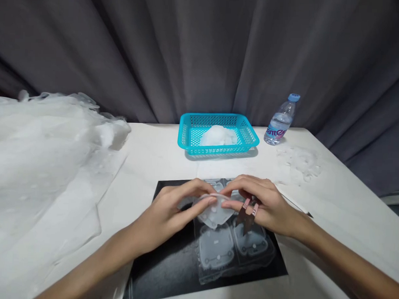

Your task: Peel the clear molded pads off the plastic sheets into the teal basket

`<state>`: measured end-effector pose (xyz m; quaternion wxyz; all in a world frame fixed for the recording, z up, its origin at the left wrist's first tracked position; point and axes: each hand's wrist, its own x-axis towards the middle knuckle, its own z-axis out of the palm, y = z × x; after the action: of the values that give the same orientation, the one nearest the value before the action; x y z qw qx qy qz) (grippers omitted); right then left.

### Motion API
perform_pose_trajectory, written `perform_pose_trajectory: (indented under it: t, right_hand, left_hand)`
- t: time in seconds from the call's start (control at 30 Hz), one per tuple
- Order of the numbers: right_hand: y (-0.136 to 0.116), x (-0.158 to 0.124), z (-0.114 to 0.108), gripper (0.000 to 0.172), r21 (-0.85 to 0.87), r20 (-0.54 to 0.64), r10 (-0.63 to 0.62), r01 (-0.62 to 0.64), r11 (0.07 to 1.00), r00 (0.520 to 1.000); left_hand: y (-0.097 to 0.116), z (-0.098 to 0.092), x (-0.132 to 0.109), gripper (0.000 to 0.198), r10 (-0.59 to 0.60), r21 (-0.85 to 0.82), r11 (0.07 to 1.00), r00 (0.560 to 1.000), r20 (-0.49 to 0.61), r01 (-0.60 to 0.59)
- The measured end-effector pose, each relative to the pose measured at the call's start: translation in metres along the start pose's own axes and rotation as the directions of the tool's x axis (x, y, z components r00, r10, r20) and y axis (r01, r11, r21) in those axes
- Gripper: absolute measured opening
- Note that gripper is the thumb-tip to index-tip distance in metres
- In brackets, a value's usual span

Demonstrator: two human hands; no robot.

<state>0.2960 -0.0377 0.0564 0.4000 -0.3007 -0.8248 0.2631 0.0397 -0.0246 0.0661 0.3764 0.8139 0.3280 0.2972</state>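
Note:
A small translucent white piece (216, 216) is pinched along its top edge by both hands, above a black mat. My left hand (179, 205) grips it between thumb and fingers. My right hand (261, 202) closes on its right side and wears a dark tool with pink bands on the fingers. Beneath the hands, a translucent sheet (216, 247) with several rounded moulded shapes lies on the black mat (162, 270). Parts of the sheet are hidden by the hands.
A turquoise basket (184, 131) holding a white pile (218, 136) stands at the back of the white table (147, 156). Right of it are a water bottle (280, 124) and clear scraps (302, 161). A large heap of translucent sheets (44, 170) covers the left side.

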Motion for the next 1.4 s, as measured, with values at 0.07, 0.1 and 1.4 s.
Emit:
perform_pose_trajectory:
  t: [0.07,0.1,1.4]
  right_hand:
    - [0.001,-0.001,0.0,0.021,-0.016,0.012,0.043,-0.043,0.999,0.999]
    - [0.003,-0.001,0.0,0.019,-0.028,0.014,0.062,-0.062,0.998,0.998]
    - [0.008,-0.004,0.005,0.006,-0.137,0.044,-0.057,0.063,0.989,0.997]
  left_hand:
    - [0.0,-0.001,0.001,0.01,0.013,0.025,1.0,0.999,-0.037,-0.012]
    - [-0.001,-0.002,0.002,0.009,0.017,0.027,1.0,0.998,-0.056,-0.016]
    - [0.0,0.002,-0.002,0.006,0.029,0.131,0.991,0.999,-0.029,-0.025]
